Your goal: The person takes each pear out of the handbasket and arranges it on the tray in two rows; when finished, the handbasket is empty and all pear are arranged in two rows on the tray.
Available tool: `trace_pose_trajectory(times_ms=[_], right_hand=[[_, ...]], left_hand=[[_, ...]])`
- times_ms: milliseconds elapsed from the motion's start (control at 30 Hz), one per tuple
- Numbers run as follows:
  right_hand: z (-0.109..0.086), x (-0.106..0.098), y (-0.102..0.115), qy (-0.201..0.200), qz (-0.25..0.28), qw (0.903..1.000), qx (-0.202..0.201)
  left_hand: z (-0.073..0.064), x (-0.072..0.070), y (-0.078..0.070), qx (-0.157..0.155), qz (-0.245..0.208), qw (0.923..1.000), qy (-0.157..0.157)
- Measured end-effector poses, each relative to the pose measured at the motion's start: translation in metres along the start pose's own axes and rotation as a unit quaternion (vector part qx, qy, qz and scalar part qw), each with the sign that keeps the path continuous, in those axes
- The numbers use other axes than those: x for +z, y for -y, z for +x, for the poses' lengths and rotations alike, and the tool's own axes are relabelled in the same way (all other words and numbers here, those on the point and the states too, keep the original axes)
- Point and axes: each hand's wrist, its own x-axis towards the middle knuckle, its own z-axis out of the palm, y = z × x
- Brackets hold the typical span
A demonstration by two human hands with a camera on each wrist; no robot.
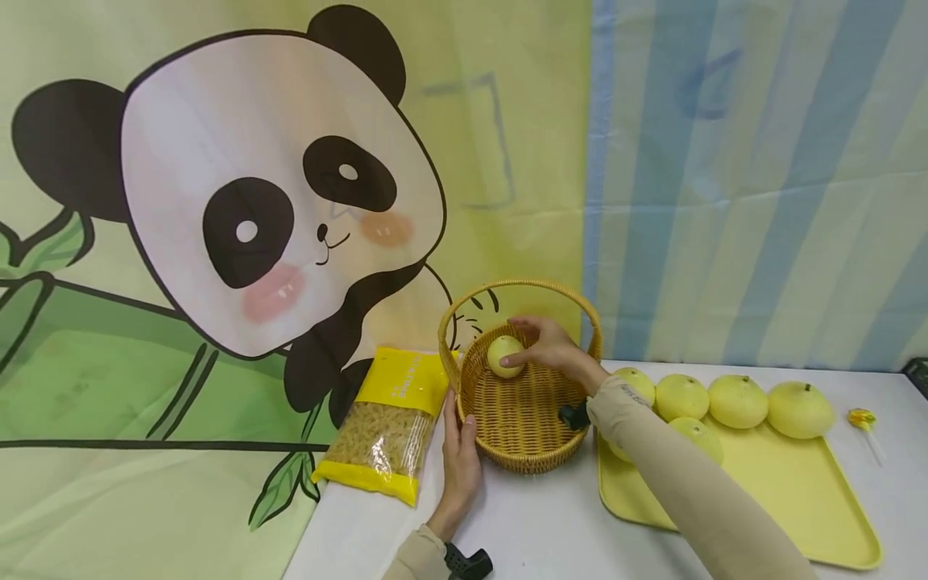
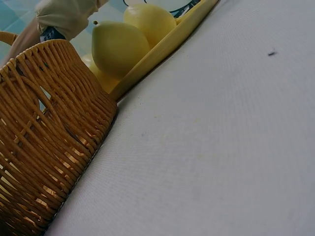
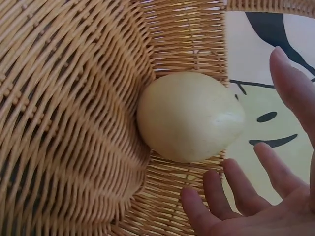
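Note:
A wicker basket (image 1: 532,419) with a tall hoop handle stands on the white table. One pale yellow, pomelo-shaped fruit (image 3: 189,117) rests inside it against the far left wall. My right hand (image 1: 548,345) is over the basket beside this fruit. In the right wrist view its fingers (image 3: 241,194) are spread and apart from the fruit. My left hand (image 1: 461,463) rests on the basket's left outer side, fingers pointing up along the wall. The left wrist view shows the woven side but not that hand. Similar fruits (image 1: 737,400) sit on a yellow tray (image 1: 790,491), partly behind my right forearm.
A yellow bag of pasta (image 1: 391,427) leans left of the basket, close to my left hand. A wrapped lollipop (image 1: 863,420) lies right of the tray. A panda-printed cloth (image 1: 290,161) hangs behind the table.

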Motion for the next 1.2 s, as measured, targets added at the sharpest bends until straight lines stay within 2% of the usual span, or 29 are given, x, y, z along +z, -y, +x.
trace_pose_trajectory(times_ms=[133,233,367,567,767,1100,1200], right_hand=[[0.005,0.006,-0.008,0.014,-0.017,0.9998,0.001],[0.006,0.009,-0.012,0.021,-0.006,0.9997,0.012],[0.006,0.011,-0.017,0.011,0.022,0.9991,0.033],[0.008,0.013,-0.02,0.004,0.019,0.9985,0.052],[0.008,0.016,-0.022,0.015,-0.008,0.9991,0.038],[0.003,0.014,-0.014,0.042,0.01,0.9987,0.026],[0.003,0.014,-0.016,0.041,0.031,0.9984,0.023]], left_hand=[[-0.001,0.0,0.002,0.004,0.002,1.0,-0.002],[-0.002,0.0,0.0,-0.003,0.003,1.0,-0.003],[-0.003,0.002,-0.001,-0.004,0.005,1.0,-0.004],[-0.002,0.002,-0.001,-0.001,0.013,0.9999,-0.01],[-0.002,0.0,0.0,-0.008,0.015,0.9998,-0.011],[-0.002,0.0,0.002,-0.008,0.013,0.9998,-0.012],[-0.001,0.0,0.002,-0.007,0.013,0.9998,-0.012]])
